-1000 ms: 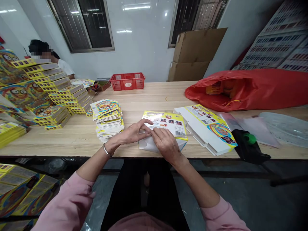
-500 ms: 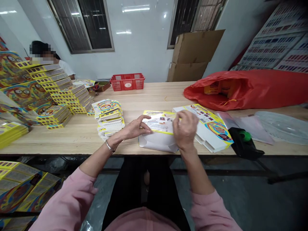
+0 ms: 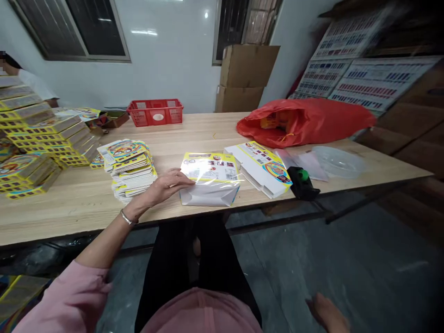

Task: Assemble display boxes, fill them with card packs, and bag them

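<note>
A yellow-and-white printed cardboard box sits near the table's front edge, glossy on top, its white side facing me. My left hand lies at its left edge, fingers stretched out and fingertips touching it. My right hand is low at the right, off the table and away from the box; its fingers are smeared by motion. Left of the box stands a stack of printed cards or flat cartons. To the right lie flat folded cartons, beside a black tape dispenser with a green part.
A red plastic bag lies open at the back right, with a clear plastic basin in front. A red basket stands at the back. Stacked yellow boxes fill the left, with a person partly visible behind them.
My right hand has left the box and dropped to the lower right. My left hand stays at the box's left side. The view has turned right.
</note>
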A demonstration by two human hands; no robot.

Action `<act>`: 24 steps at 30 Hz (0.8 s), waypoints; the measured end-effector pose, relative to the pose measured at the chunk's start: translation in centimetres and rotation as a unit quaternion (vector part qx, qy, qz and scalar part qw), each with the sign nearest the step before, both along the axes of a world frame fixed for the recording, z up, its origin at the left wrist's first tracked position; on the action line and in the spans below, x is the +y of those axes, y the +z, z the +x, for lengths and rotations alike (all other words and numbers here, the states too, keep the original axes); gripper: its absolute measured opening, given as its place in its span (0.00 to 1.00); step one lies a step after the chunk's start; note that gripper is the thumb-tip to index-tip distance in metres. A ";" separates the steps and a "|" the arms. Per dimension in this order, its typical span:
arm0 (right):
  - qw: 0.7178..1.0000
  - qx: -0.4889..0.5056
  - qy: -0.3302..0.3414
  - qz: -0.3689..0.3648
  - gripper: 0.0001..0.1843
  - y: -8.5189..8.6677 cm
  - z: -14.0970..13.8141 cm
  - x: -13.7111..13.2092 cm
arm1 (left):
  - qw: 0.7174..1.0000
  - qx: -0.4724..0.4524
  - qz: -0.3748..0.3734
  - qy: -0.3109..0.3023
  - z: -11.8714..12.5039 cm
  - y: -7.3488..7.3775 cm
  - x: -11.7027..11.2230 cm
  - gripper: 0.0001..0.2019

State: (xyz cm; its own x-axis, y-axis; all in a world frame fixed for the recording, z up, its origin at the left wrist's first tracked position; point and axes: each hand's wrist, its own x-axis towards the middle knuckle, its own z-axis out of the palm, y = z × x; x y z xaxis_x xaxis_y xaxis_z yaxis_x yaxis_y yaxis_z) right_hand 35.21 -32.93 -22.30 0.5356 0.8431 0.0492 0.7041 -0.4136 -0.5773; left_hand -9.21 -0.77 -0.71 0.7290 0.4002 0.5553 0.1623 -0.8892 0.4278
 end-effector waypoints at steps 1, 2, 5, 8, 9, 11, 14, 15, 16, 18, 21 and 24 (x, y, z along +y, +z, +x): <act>0.999 0.027 0.041 -0.014 0.20 0.8 -0.6 1.4 | 1.000 0.000 0.022 -0.002 0.1 0.0 0.1 0.12; 0.995 0.043 0.083 0.035 0.16 2.3 -1.4 3.4 | 0.999 -0.001 0.041 0.000 0.1 0.1 0.1 0.12; 0.961 0.091 0.173 0.196 0.29 9.8 -5.0 11.4 | 0.997 -0.009 0.075 0.008 0.2 0.7 0.0 0.11; 0.927 0.182 0.212 0.249 0.48 17.1 -9.2 18.3 | 0.996 -0.019 0.080 0.025 0.1 1.4 -0.2 0.11; 0.917 0.237 0.204 0.248 0.46 18.6 -10.5 19.8 | 0.996 -0.022 0.077 0.034 0.1 1.5 -0.3 0.12; 0.895 0.342 0.186 0.219 0.39 20.1 -12.4 21.7 | 0.995 -0.027 0.076 0.050 0.0 1.6 -0.5 0.12; 0.864 0.447 0.139 0.186 0.36 20.1 -14.0 22.4 | 0.995 -0.035 0.079 0.053 0.0 1.3 -0.6 0.12; 0.855 0.468 0.122 0.186 0.36 20.0 -14.3 22.4 | 0.995 -0.037 0.080 0.047 0.0 1.2 -0.6 0.12; 0.848 0.483 0.111 0.187 0.35 20.0 -14.6 22.3 | 0.995 -0.039 0.081 0.040 0.1 1.2 -0.6 0.12; 0.840 0.498 0.114 0.181 0.34 20.3 -15.0 22.3 | 0.995 -0.042 0.082 0.034 0.2 1.1 -0.5 0.12; 0.835 0.502 0.140 0.176 0.29 20.6 -15.5 22.7 | 0.995 -0.045 0.074 0.042 0.3 1.1 -0.7 0.12; 0.819 0.518 0.158 0.190 0.25 20.2 -15.5 22.9 | 0.996 -0.060 0.004 0.063 0.0 0.9 -1.4 0.12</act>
State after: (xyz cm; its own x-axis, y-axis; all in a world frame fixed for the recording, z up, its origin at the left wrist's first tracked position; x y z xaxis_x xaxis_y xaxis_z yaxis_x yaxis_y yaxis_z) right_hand 19.71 -10.03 -2.06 0.2138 0.9769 -0.0032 -0.2072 0.0421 -0.9774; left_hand -9.25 -2.19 0.15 0.6011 0.4795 0.6393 0.2204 -0.8684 0.4441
